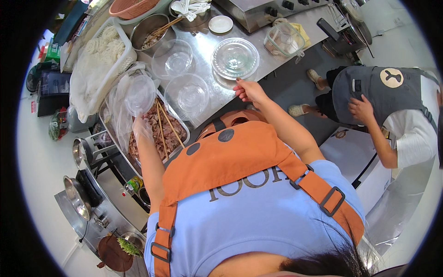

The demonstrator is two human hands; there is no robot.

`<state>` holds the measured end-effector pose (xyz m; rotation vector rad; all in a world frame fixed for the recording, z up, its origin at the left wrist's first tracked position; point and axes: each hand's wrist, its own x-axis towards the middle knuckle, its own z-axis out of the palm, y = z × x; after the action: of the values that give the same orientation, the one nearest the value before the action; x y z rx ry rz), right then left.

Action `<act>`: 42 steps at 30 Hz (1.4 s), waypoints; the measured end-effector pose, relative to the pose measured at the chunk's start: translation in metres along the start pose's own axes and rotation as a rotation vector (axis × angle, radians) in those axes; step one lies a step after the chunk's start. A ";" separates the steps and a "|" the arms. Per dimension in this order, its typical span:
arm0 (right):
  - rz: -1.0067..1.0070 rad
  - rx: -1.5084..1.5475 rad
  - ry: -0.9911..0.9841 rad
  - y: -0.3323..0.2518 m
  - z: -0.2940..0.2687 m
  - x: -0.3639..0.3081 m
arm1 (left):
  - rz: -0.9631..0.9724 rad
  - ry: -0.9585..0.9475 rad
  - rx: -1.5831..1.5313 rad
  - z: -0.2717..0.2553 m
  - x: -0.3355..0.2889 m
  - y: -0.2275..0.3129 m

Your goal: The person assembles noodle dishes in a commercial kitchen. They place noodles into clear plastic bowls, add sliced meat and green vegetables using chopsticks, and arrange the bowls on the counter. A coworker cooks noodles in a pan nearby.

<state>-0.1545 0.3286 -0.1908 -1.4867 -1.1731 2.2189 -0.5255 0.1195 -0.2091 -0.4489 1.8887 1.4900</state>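
My left hand (143, 127), in a thin clear plastic covering, holds the near edge of a round translucent plastic lid (140, 95). Its fingers are partly hidden. Below the lid is a metal tray (185, 128) of sliced meat (154, 121), with long wooden chopsticks (163, 131) lying across it. My right hand (250, 92) is by the counter edge, its fingers loosely bent and apart, with nothing visible in them. Just beyond its fingertips stands a lidded round clear container (235, 58). Two open clear bowls (186, 96) sit between my hands.
A white basket (121, 55) of noodles stands at the far left, beside a metal pot (152, 32) with chopsticks. A small white plate (220, 24) and a glass box (284, 40) are on the steel counter (210, 55). A person (374, 99) in a grey apron is at right.
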 end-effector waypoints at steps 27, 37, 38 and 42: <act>-0.091 -0.183 -0.230 -0.043 0.007 0.064 | 0.127 -0.055 0.444 0.056 -0.097 -0.074; -0.167 -0.332 -0.105 -0.064 0.132 0.138 | 0.335 -0.015 0.248 0.020 -0.184 -0.059; -0.178 -0.359 -0.104 -0.063 0.130 0.141 | 0.264 0.028 0.179 0.020 -0.192 -0.056; -0.316 -0.564 -0.072 -0.047 0.087 0.123 | 0.230 0.037 0.153 0.015 -0.214 -0.043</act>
<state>-0.2966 0.3875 -0.2262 -1.2704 -2.0187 1.8245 -0.3416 0.0914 -0.0938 -0.1948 2.1228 1.4748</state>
